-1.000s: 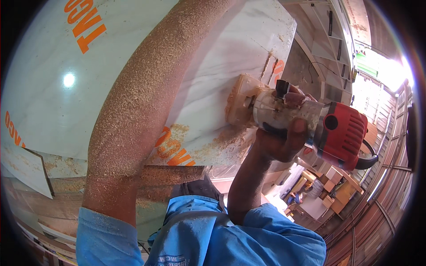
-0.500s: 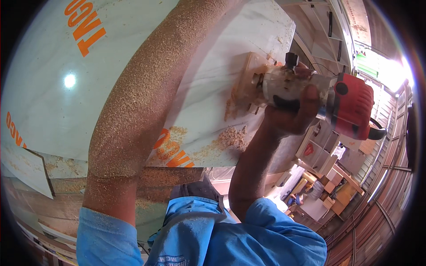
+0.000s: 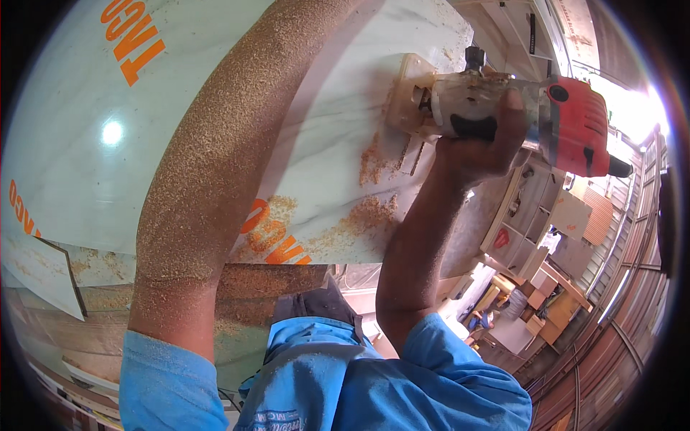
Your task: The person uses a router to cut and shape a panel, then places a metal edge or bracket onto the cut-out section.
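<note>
My right hand [image 3: 491, 149] is closed around the clear lower body of a trim router [image 3: 581, 126] with a red motor housing. Its square base plate [image 3: 410, 97] rests against a white marble-patterned board [image 3: 68, 93] that carries orange lettering. Just below the base plate, narrow slots [image 3: 412, 158] show in the board. My left forearm [image 3: 215, 154], coated in sawdust, reaches across the board and leaves the picture at the top. The left hand itself is out of sight.
Sawdust [image 3: 370, 215] lies heaped on the board near its lower edge. A smaller white panel [image 3: 43, 273] sits at the lower left. Open shelving [image 3: 514, 223] and stacked brown boxes [image 3: 546, 302] stand to the right, beside a corrugated wall [image 3: 625, 302].
The router and my right hand have moved upward along the board, away from me. More of the slots below the base plate now shows. My left forearm has shifted slightly left.
</note>
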{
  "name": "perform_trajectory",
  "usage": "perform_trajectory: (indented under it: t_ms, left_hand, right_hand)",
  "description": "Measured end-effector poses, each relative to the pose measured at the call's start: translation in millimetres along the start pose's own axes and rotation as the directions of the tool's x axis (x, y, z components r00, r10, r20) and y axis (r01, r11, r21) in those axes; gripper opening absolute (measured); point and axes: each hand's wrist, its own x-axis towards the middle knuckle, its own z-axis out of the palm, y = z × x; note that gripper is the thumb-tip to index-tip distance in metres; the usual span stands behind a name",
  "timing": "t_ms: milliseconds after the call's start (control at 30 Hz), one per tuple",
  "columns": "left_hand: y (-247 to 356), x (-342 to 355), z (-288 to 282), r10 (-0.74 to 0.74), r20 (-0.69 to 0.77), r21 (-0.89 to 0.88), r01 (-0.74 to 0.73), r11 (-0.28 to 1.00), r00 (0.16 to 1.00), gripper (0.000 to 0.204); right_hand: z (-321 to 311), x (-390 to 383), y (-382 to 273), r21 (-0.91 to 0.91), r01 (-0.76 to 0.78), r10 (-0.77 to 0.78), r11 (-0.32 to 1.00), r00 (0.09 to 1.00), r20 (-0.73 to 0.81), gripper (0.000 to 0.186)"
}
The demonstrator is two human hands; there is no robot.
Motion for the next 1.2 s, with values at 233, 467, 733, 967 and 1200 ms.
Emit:
perform_trajectory:
  t_ms: [233, 467, 733, 967, 1200]
  left_hand:
    - [4.3, -2.3, -1.7, 0.016, 0.000, -0.004, -0.016, 1.000, 1.000, 0.060]
    - [-3.8, 2.1, 7.3, 0.012, -0.009, -0.008, -0.012, 1.000, 1.000, 0.062]
    - [3.4, 1.7, 3.2, -0.008, 0.005, 0.020, 0.008, 1.000, 1.000, 0.063]
    - [3.9, 1.5, -2.9, -0.046, 0.084, 0.075, 0.040, 0.996, 0.995, 0.064]
    - [5.4, 3.1, 0.8, -0.053, 0.069, 0.099, 0.046, 0.994, 0.996, 0.065]
  right_hand:
    - [1.3, 7.9, 4.8, 0.011, -0.052, 0.053, 0.999, 0.995, -0.081, 0.034]
    - [-3.8, 12.8, 14.5, -0.176, 0.205, -0.192, 0.963, 0.977, 0.088, 0.034]
    - [3.6, 19.4, 13.7, -0.195, -0.031, 0.047, 0.980, 0.996, 0.078, 0.030]
    - [1.3, 18.0, 10.9, -0.168, -0.073, 0.092, 0.983, 0.990, 0.105, 0.034]
    - [-16.5, 5.5, 2.3, -0.088, -0.105, 0.115, 0.991, 0.987, 0.111, 0.034]
